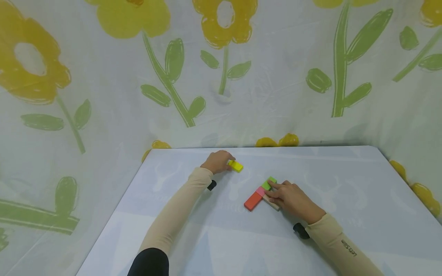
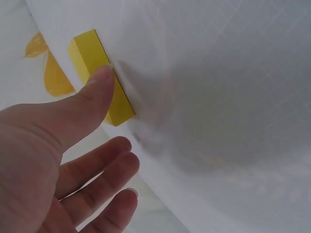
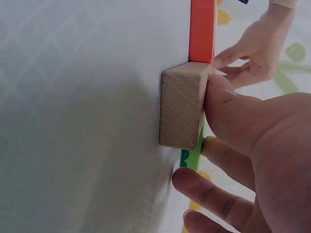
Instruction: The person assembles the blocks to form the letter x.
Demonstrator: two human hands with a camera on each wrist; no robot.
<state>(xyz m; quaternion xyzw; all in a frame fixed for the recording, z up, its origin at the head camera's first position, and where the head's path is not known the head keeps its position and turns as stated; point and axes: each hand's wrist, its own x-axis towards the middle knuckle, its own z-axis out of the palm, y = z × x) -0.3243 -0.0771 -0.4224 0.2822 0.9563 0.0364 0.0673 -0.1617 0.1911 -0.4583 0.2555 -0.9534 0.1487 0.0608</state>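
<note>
My left hand pinches a yellow block near the table's far edge. In the left wrist view the thumb lies across the yellow block; the index finger is hidden and the other fingers are loosely bent. My right hand rests its fingers on a group of touching blocks. Its index finger is at the green block, and its thumb is by the pink block and the plain wooden block. A red block extends from the pink one toward the near left.
The blocks lie on a white table. Behind it hangs a pale cloth printed with yellow flowers and green leaves. Dark wrist cameras sit under both forearms, one close to the tabletop.
</note>
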